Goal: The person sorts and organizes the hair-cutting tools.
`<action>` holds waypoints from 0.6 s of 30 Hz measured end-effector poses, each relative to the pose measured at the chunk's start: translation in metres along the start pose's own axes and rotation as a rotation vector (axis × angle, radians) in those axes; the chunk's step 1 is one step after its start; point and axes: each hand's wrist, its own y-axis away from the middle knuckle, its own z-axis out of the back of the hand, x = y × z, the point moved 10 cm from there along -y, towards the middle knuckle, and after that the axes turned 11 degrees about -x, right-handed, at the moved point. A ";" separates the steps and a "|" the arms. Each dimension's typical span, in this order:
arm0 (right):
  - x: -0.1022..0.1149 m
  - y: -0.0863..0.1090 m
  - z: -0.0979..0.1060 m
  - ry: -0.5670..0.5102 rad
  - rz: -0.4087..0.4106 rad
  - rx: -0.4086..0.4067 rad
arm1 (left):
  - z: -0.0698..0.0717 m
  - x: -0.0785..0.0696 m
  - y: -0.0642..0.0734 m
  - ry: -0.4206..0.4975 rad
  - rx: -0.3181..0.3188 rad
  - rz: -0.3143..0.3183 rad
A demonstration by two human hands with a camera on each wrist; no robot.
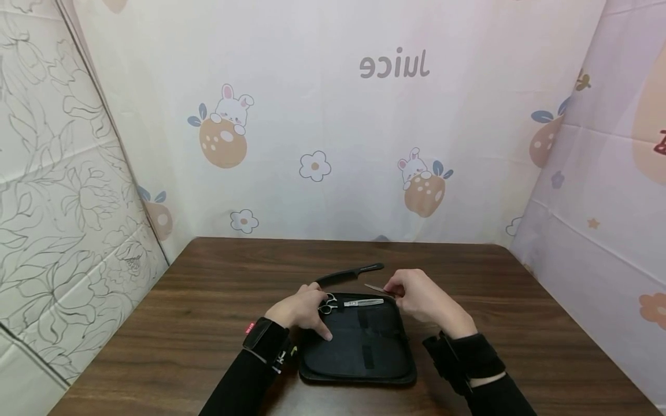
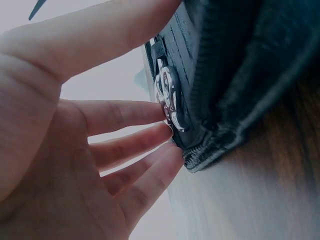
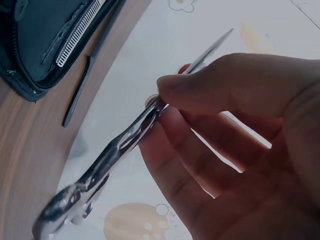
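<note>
A black zippered case [image 1: 340,355] lies open on the table. Thinning scissors [image 1: 364,302] with a toothed blade are strapped along its far edge. My left hand [image 1: 302,309] spans the case's left side, thumb on its inner face. In the left wrist view, the fairly straight fingers [image 2: 150,172] touch the case's edge beside the metal finger rings [image 2: 172,95]. At the case's far right corner, my right hand [image 1: 420,296] pinches a pair of shiny scissors [image 3: 122,140] between thumb and fingertips, blades together and finger rings hanging away from the palm.
Just beyond the case, a black comb [image 1: 346,275] lies on the brown wooden table [image 1: 208,323]. Printed cloth walls [image 1: 312,115] with rabbits and fruit stand behind the table and to its right. A flower-patterned sheet [image 1: 67,173] hangs at the left.
</note>
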 end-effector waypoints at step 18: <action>-0.007 0.003 -0.011 0.091 -0.057 0.067 | -0.002 0.000 0.001 -0.006 0.005 0.003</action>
